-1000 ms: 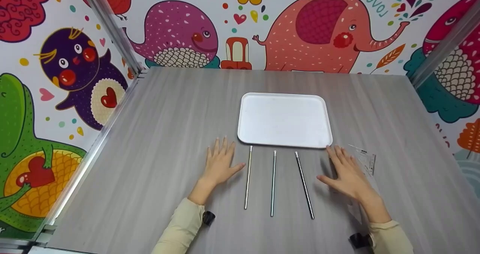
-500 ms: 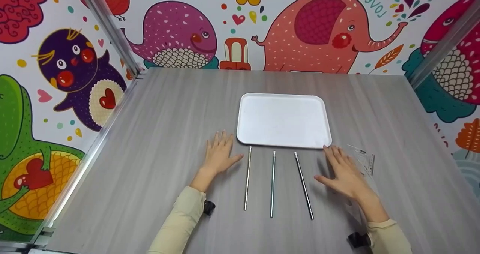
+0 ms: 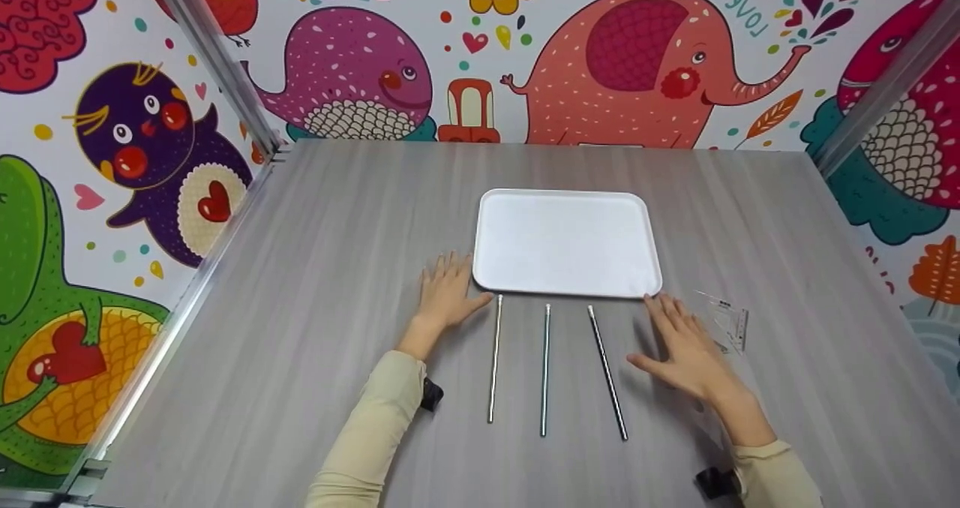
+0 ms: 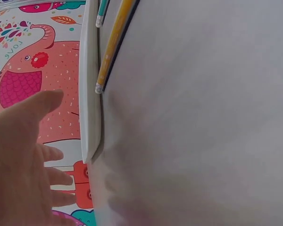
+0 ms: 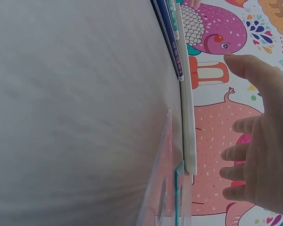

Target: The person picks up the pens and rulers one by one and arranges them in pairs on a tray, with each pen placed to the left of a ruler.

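Note:
A white rectangular tray (image 3: 566, 241) lies on the table, its near edge toward me. Three pencils lie in a row in front of it: a yellow pencil (image 4: 115, 37) on the left, a teal pencil (image 3: 546, 373) in the middle and a dark blue pencil (image 5: 168, 37) on the right. My left hand (image 3: 446, 294) hovers with fingers spread at the tray's near left corner, thumb by the yellow pencil's top. Over the right side my right hand (image 3: 690, 354) is spread too, fingertips at the tray's near right corner. Neither hand holds anything.
Clear plastic set squares (image 3: 731, 324) lie on the table to the right, partly hidden under my right hand; one shows a teal edge (image 5: 177, 197) in the right wrist view. Walls printed with cartoon animals, framed by metal posts (image 3: 217, 58), enclose the grey table (image 3: 337, 215).
My left hand has moved forward and slightly right, closer to the tray's left corner. The right hand has barely shifted. Tray and pencils lie where they were.

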Demonstrator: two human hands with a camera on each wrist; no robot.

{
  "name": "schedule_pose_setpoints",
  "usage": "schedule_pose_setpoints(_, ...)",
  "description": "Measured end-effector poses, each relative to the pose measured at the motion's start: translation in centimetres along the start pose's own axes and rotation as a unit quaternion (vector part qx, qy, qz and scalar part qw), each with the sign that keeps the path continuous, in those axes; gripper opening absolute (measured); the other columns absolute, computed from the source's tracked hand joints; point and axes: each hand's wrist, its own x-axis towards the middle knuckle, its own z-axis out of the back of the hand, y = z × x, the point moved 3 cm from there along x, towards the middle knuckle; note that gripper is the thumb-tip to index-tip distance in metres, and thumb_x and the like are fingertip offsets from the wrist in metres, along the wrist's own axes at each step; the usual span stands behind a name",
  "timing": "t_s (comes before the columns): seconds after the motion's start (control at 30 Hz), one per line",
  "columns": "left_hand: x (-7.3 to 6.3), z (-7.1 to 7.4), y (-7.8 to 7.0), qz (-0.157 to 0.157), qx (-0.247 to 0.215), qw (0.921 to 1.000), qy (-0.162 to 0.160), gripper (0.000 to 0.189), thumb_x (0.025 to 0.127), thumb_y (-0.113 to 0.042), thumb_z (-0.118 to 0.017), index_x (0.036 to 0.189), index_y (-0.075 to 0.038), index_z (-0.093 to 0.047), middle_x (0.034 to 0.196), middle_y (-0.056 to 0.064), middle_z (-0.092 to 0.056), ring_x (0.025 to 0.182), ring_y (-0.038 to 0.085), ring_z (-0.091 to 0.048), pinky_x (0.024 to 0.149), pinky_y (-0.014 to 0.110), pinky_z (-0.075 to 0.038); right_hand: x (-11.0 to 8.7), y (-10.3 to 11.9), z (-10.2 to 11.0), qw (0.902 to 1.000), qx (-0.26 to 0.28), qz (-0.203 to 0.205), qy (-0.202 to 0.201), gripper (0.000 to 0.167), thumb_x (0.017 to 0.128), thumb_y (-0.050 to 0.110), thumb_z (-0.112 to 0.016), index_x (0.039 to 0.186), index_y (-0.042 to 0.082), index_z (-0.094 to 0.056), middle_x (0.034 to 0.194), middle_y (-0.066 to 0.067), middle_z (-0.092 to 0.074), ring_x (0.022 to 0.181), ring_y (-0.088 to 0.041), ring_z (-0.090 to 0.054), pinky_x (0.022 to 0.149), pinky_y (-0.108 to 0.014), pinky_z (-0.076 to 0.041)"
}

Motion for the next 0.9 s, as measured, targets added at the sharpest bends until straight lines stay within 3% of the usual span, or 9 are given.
schedule_pose_setpoints(0.5,2.0,-0.4,0.3,0.005,-0.001,0.9999,0.011,0.083,0.081,-0.053,-0.058,0.141,-0.003,-0.028,0.141,0.023,-0.031,0.131,0.039,-0.025,0.107,0.051,-0.019,0.0,0.0,-0.1,1.0,-0.004,0.004,-0.001,0.09,0.078,0.055,-0.06,0.144,0.007,-0.022,0.146,-0.025,-0.018,0.132,-0.044,-0.015,0.105,-0.057,-0.013)
schedule_pose_setpoints(0.67,2.4,-0.5,0.4,0.004,-0.002,1.0,0.005,0.084,0.079,-0.052,-0.061,0.138,0.0,-0.033,0.137,0.023,-0.038,0.129,0.039,-0.03,0.106,0.048,-0.023,0.0,0.2,-0.4,0.9999,-0.007,0.011,-0.002,0.09,0.077,0.052,-0.062,0.143,0.006,-0.023,0.145,-0.024,-0.02,0.132,-0.045,-0.017,0.104,-0.058,-0.014)
schedule_pose_setpoints(0.9,2.6,-0.8,0.7,0.001,-0.003,0.9999,0.01,0.083,0.079,-0.05,-0.062,0.136,0.003,-0.034,0.137,0.025,-0.037,0.129,0.039,-0.029,0.108,0.044,-0.021,0.2,0.5,-0.4,0.9997,-0.015,0.019,-0.004,0.091,0.077,0.053,-0.062,0.143,0.004,-0.023,0.145,-0.024,-0.02,0.131,-0.045,-0.017,0.104,-0.058,-0.015)
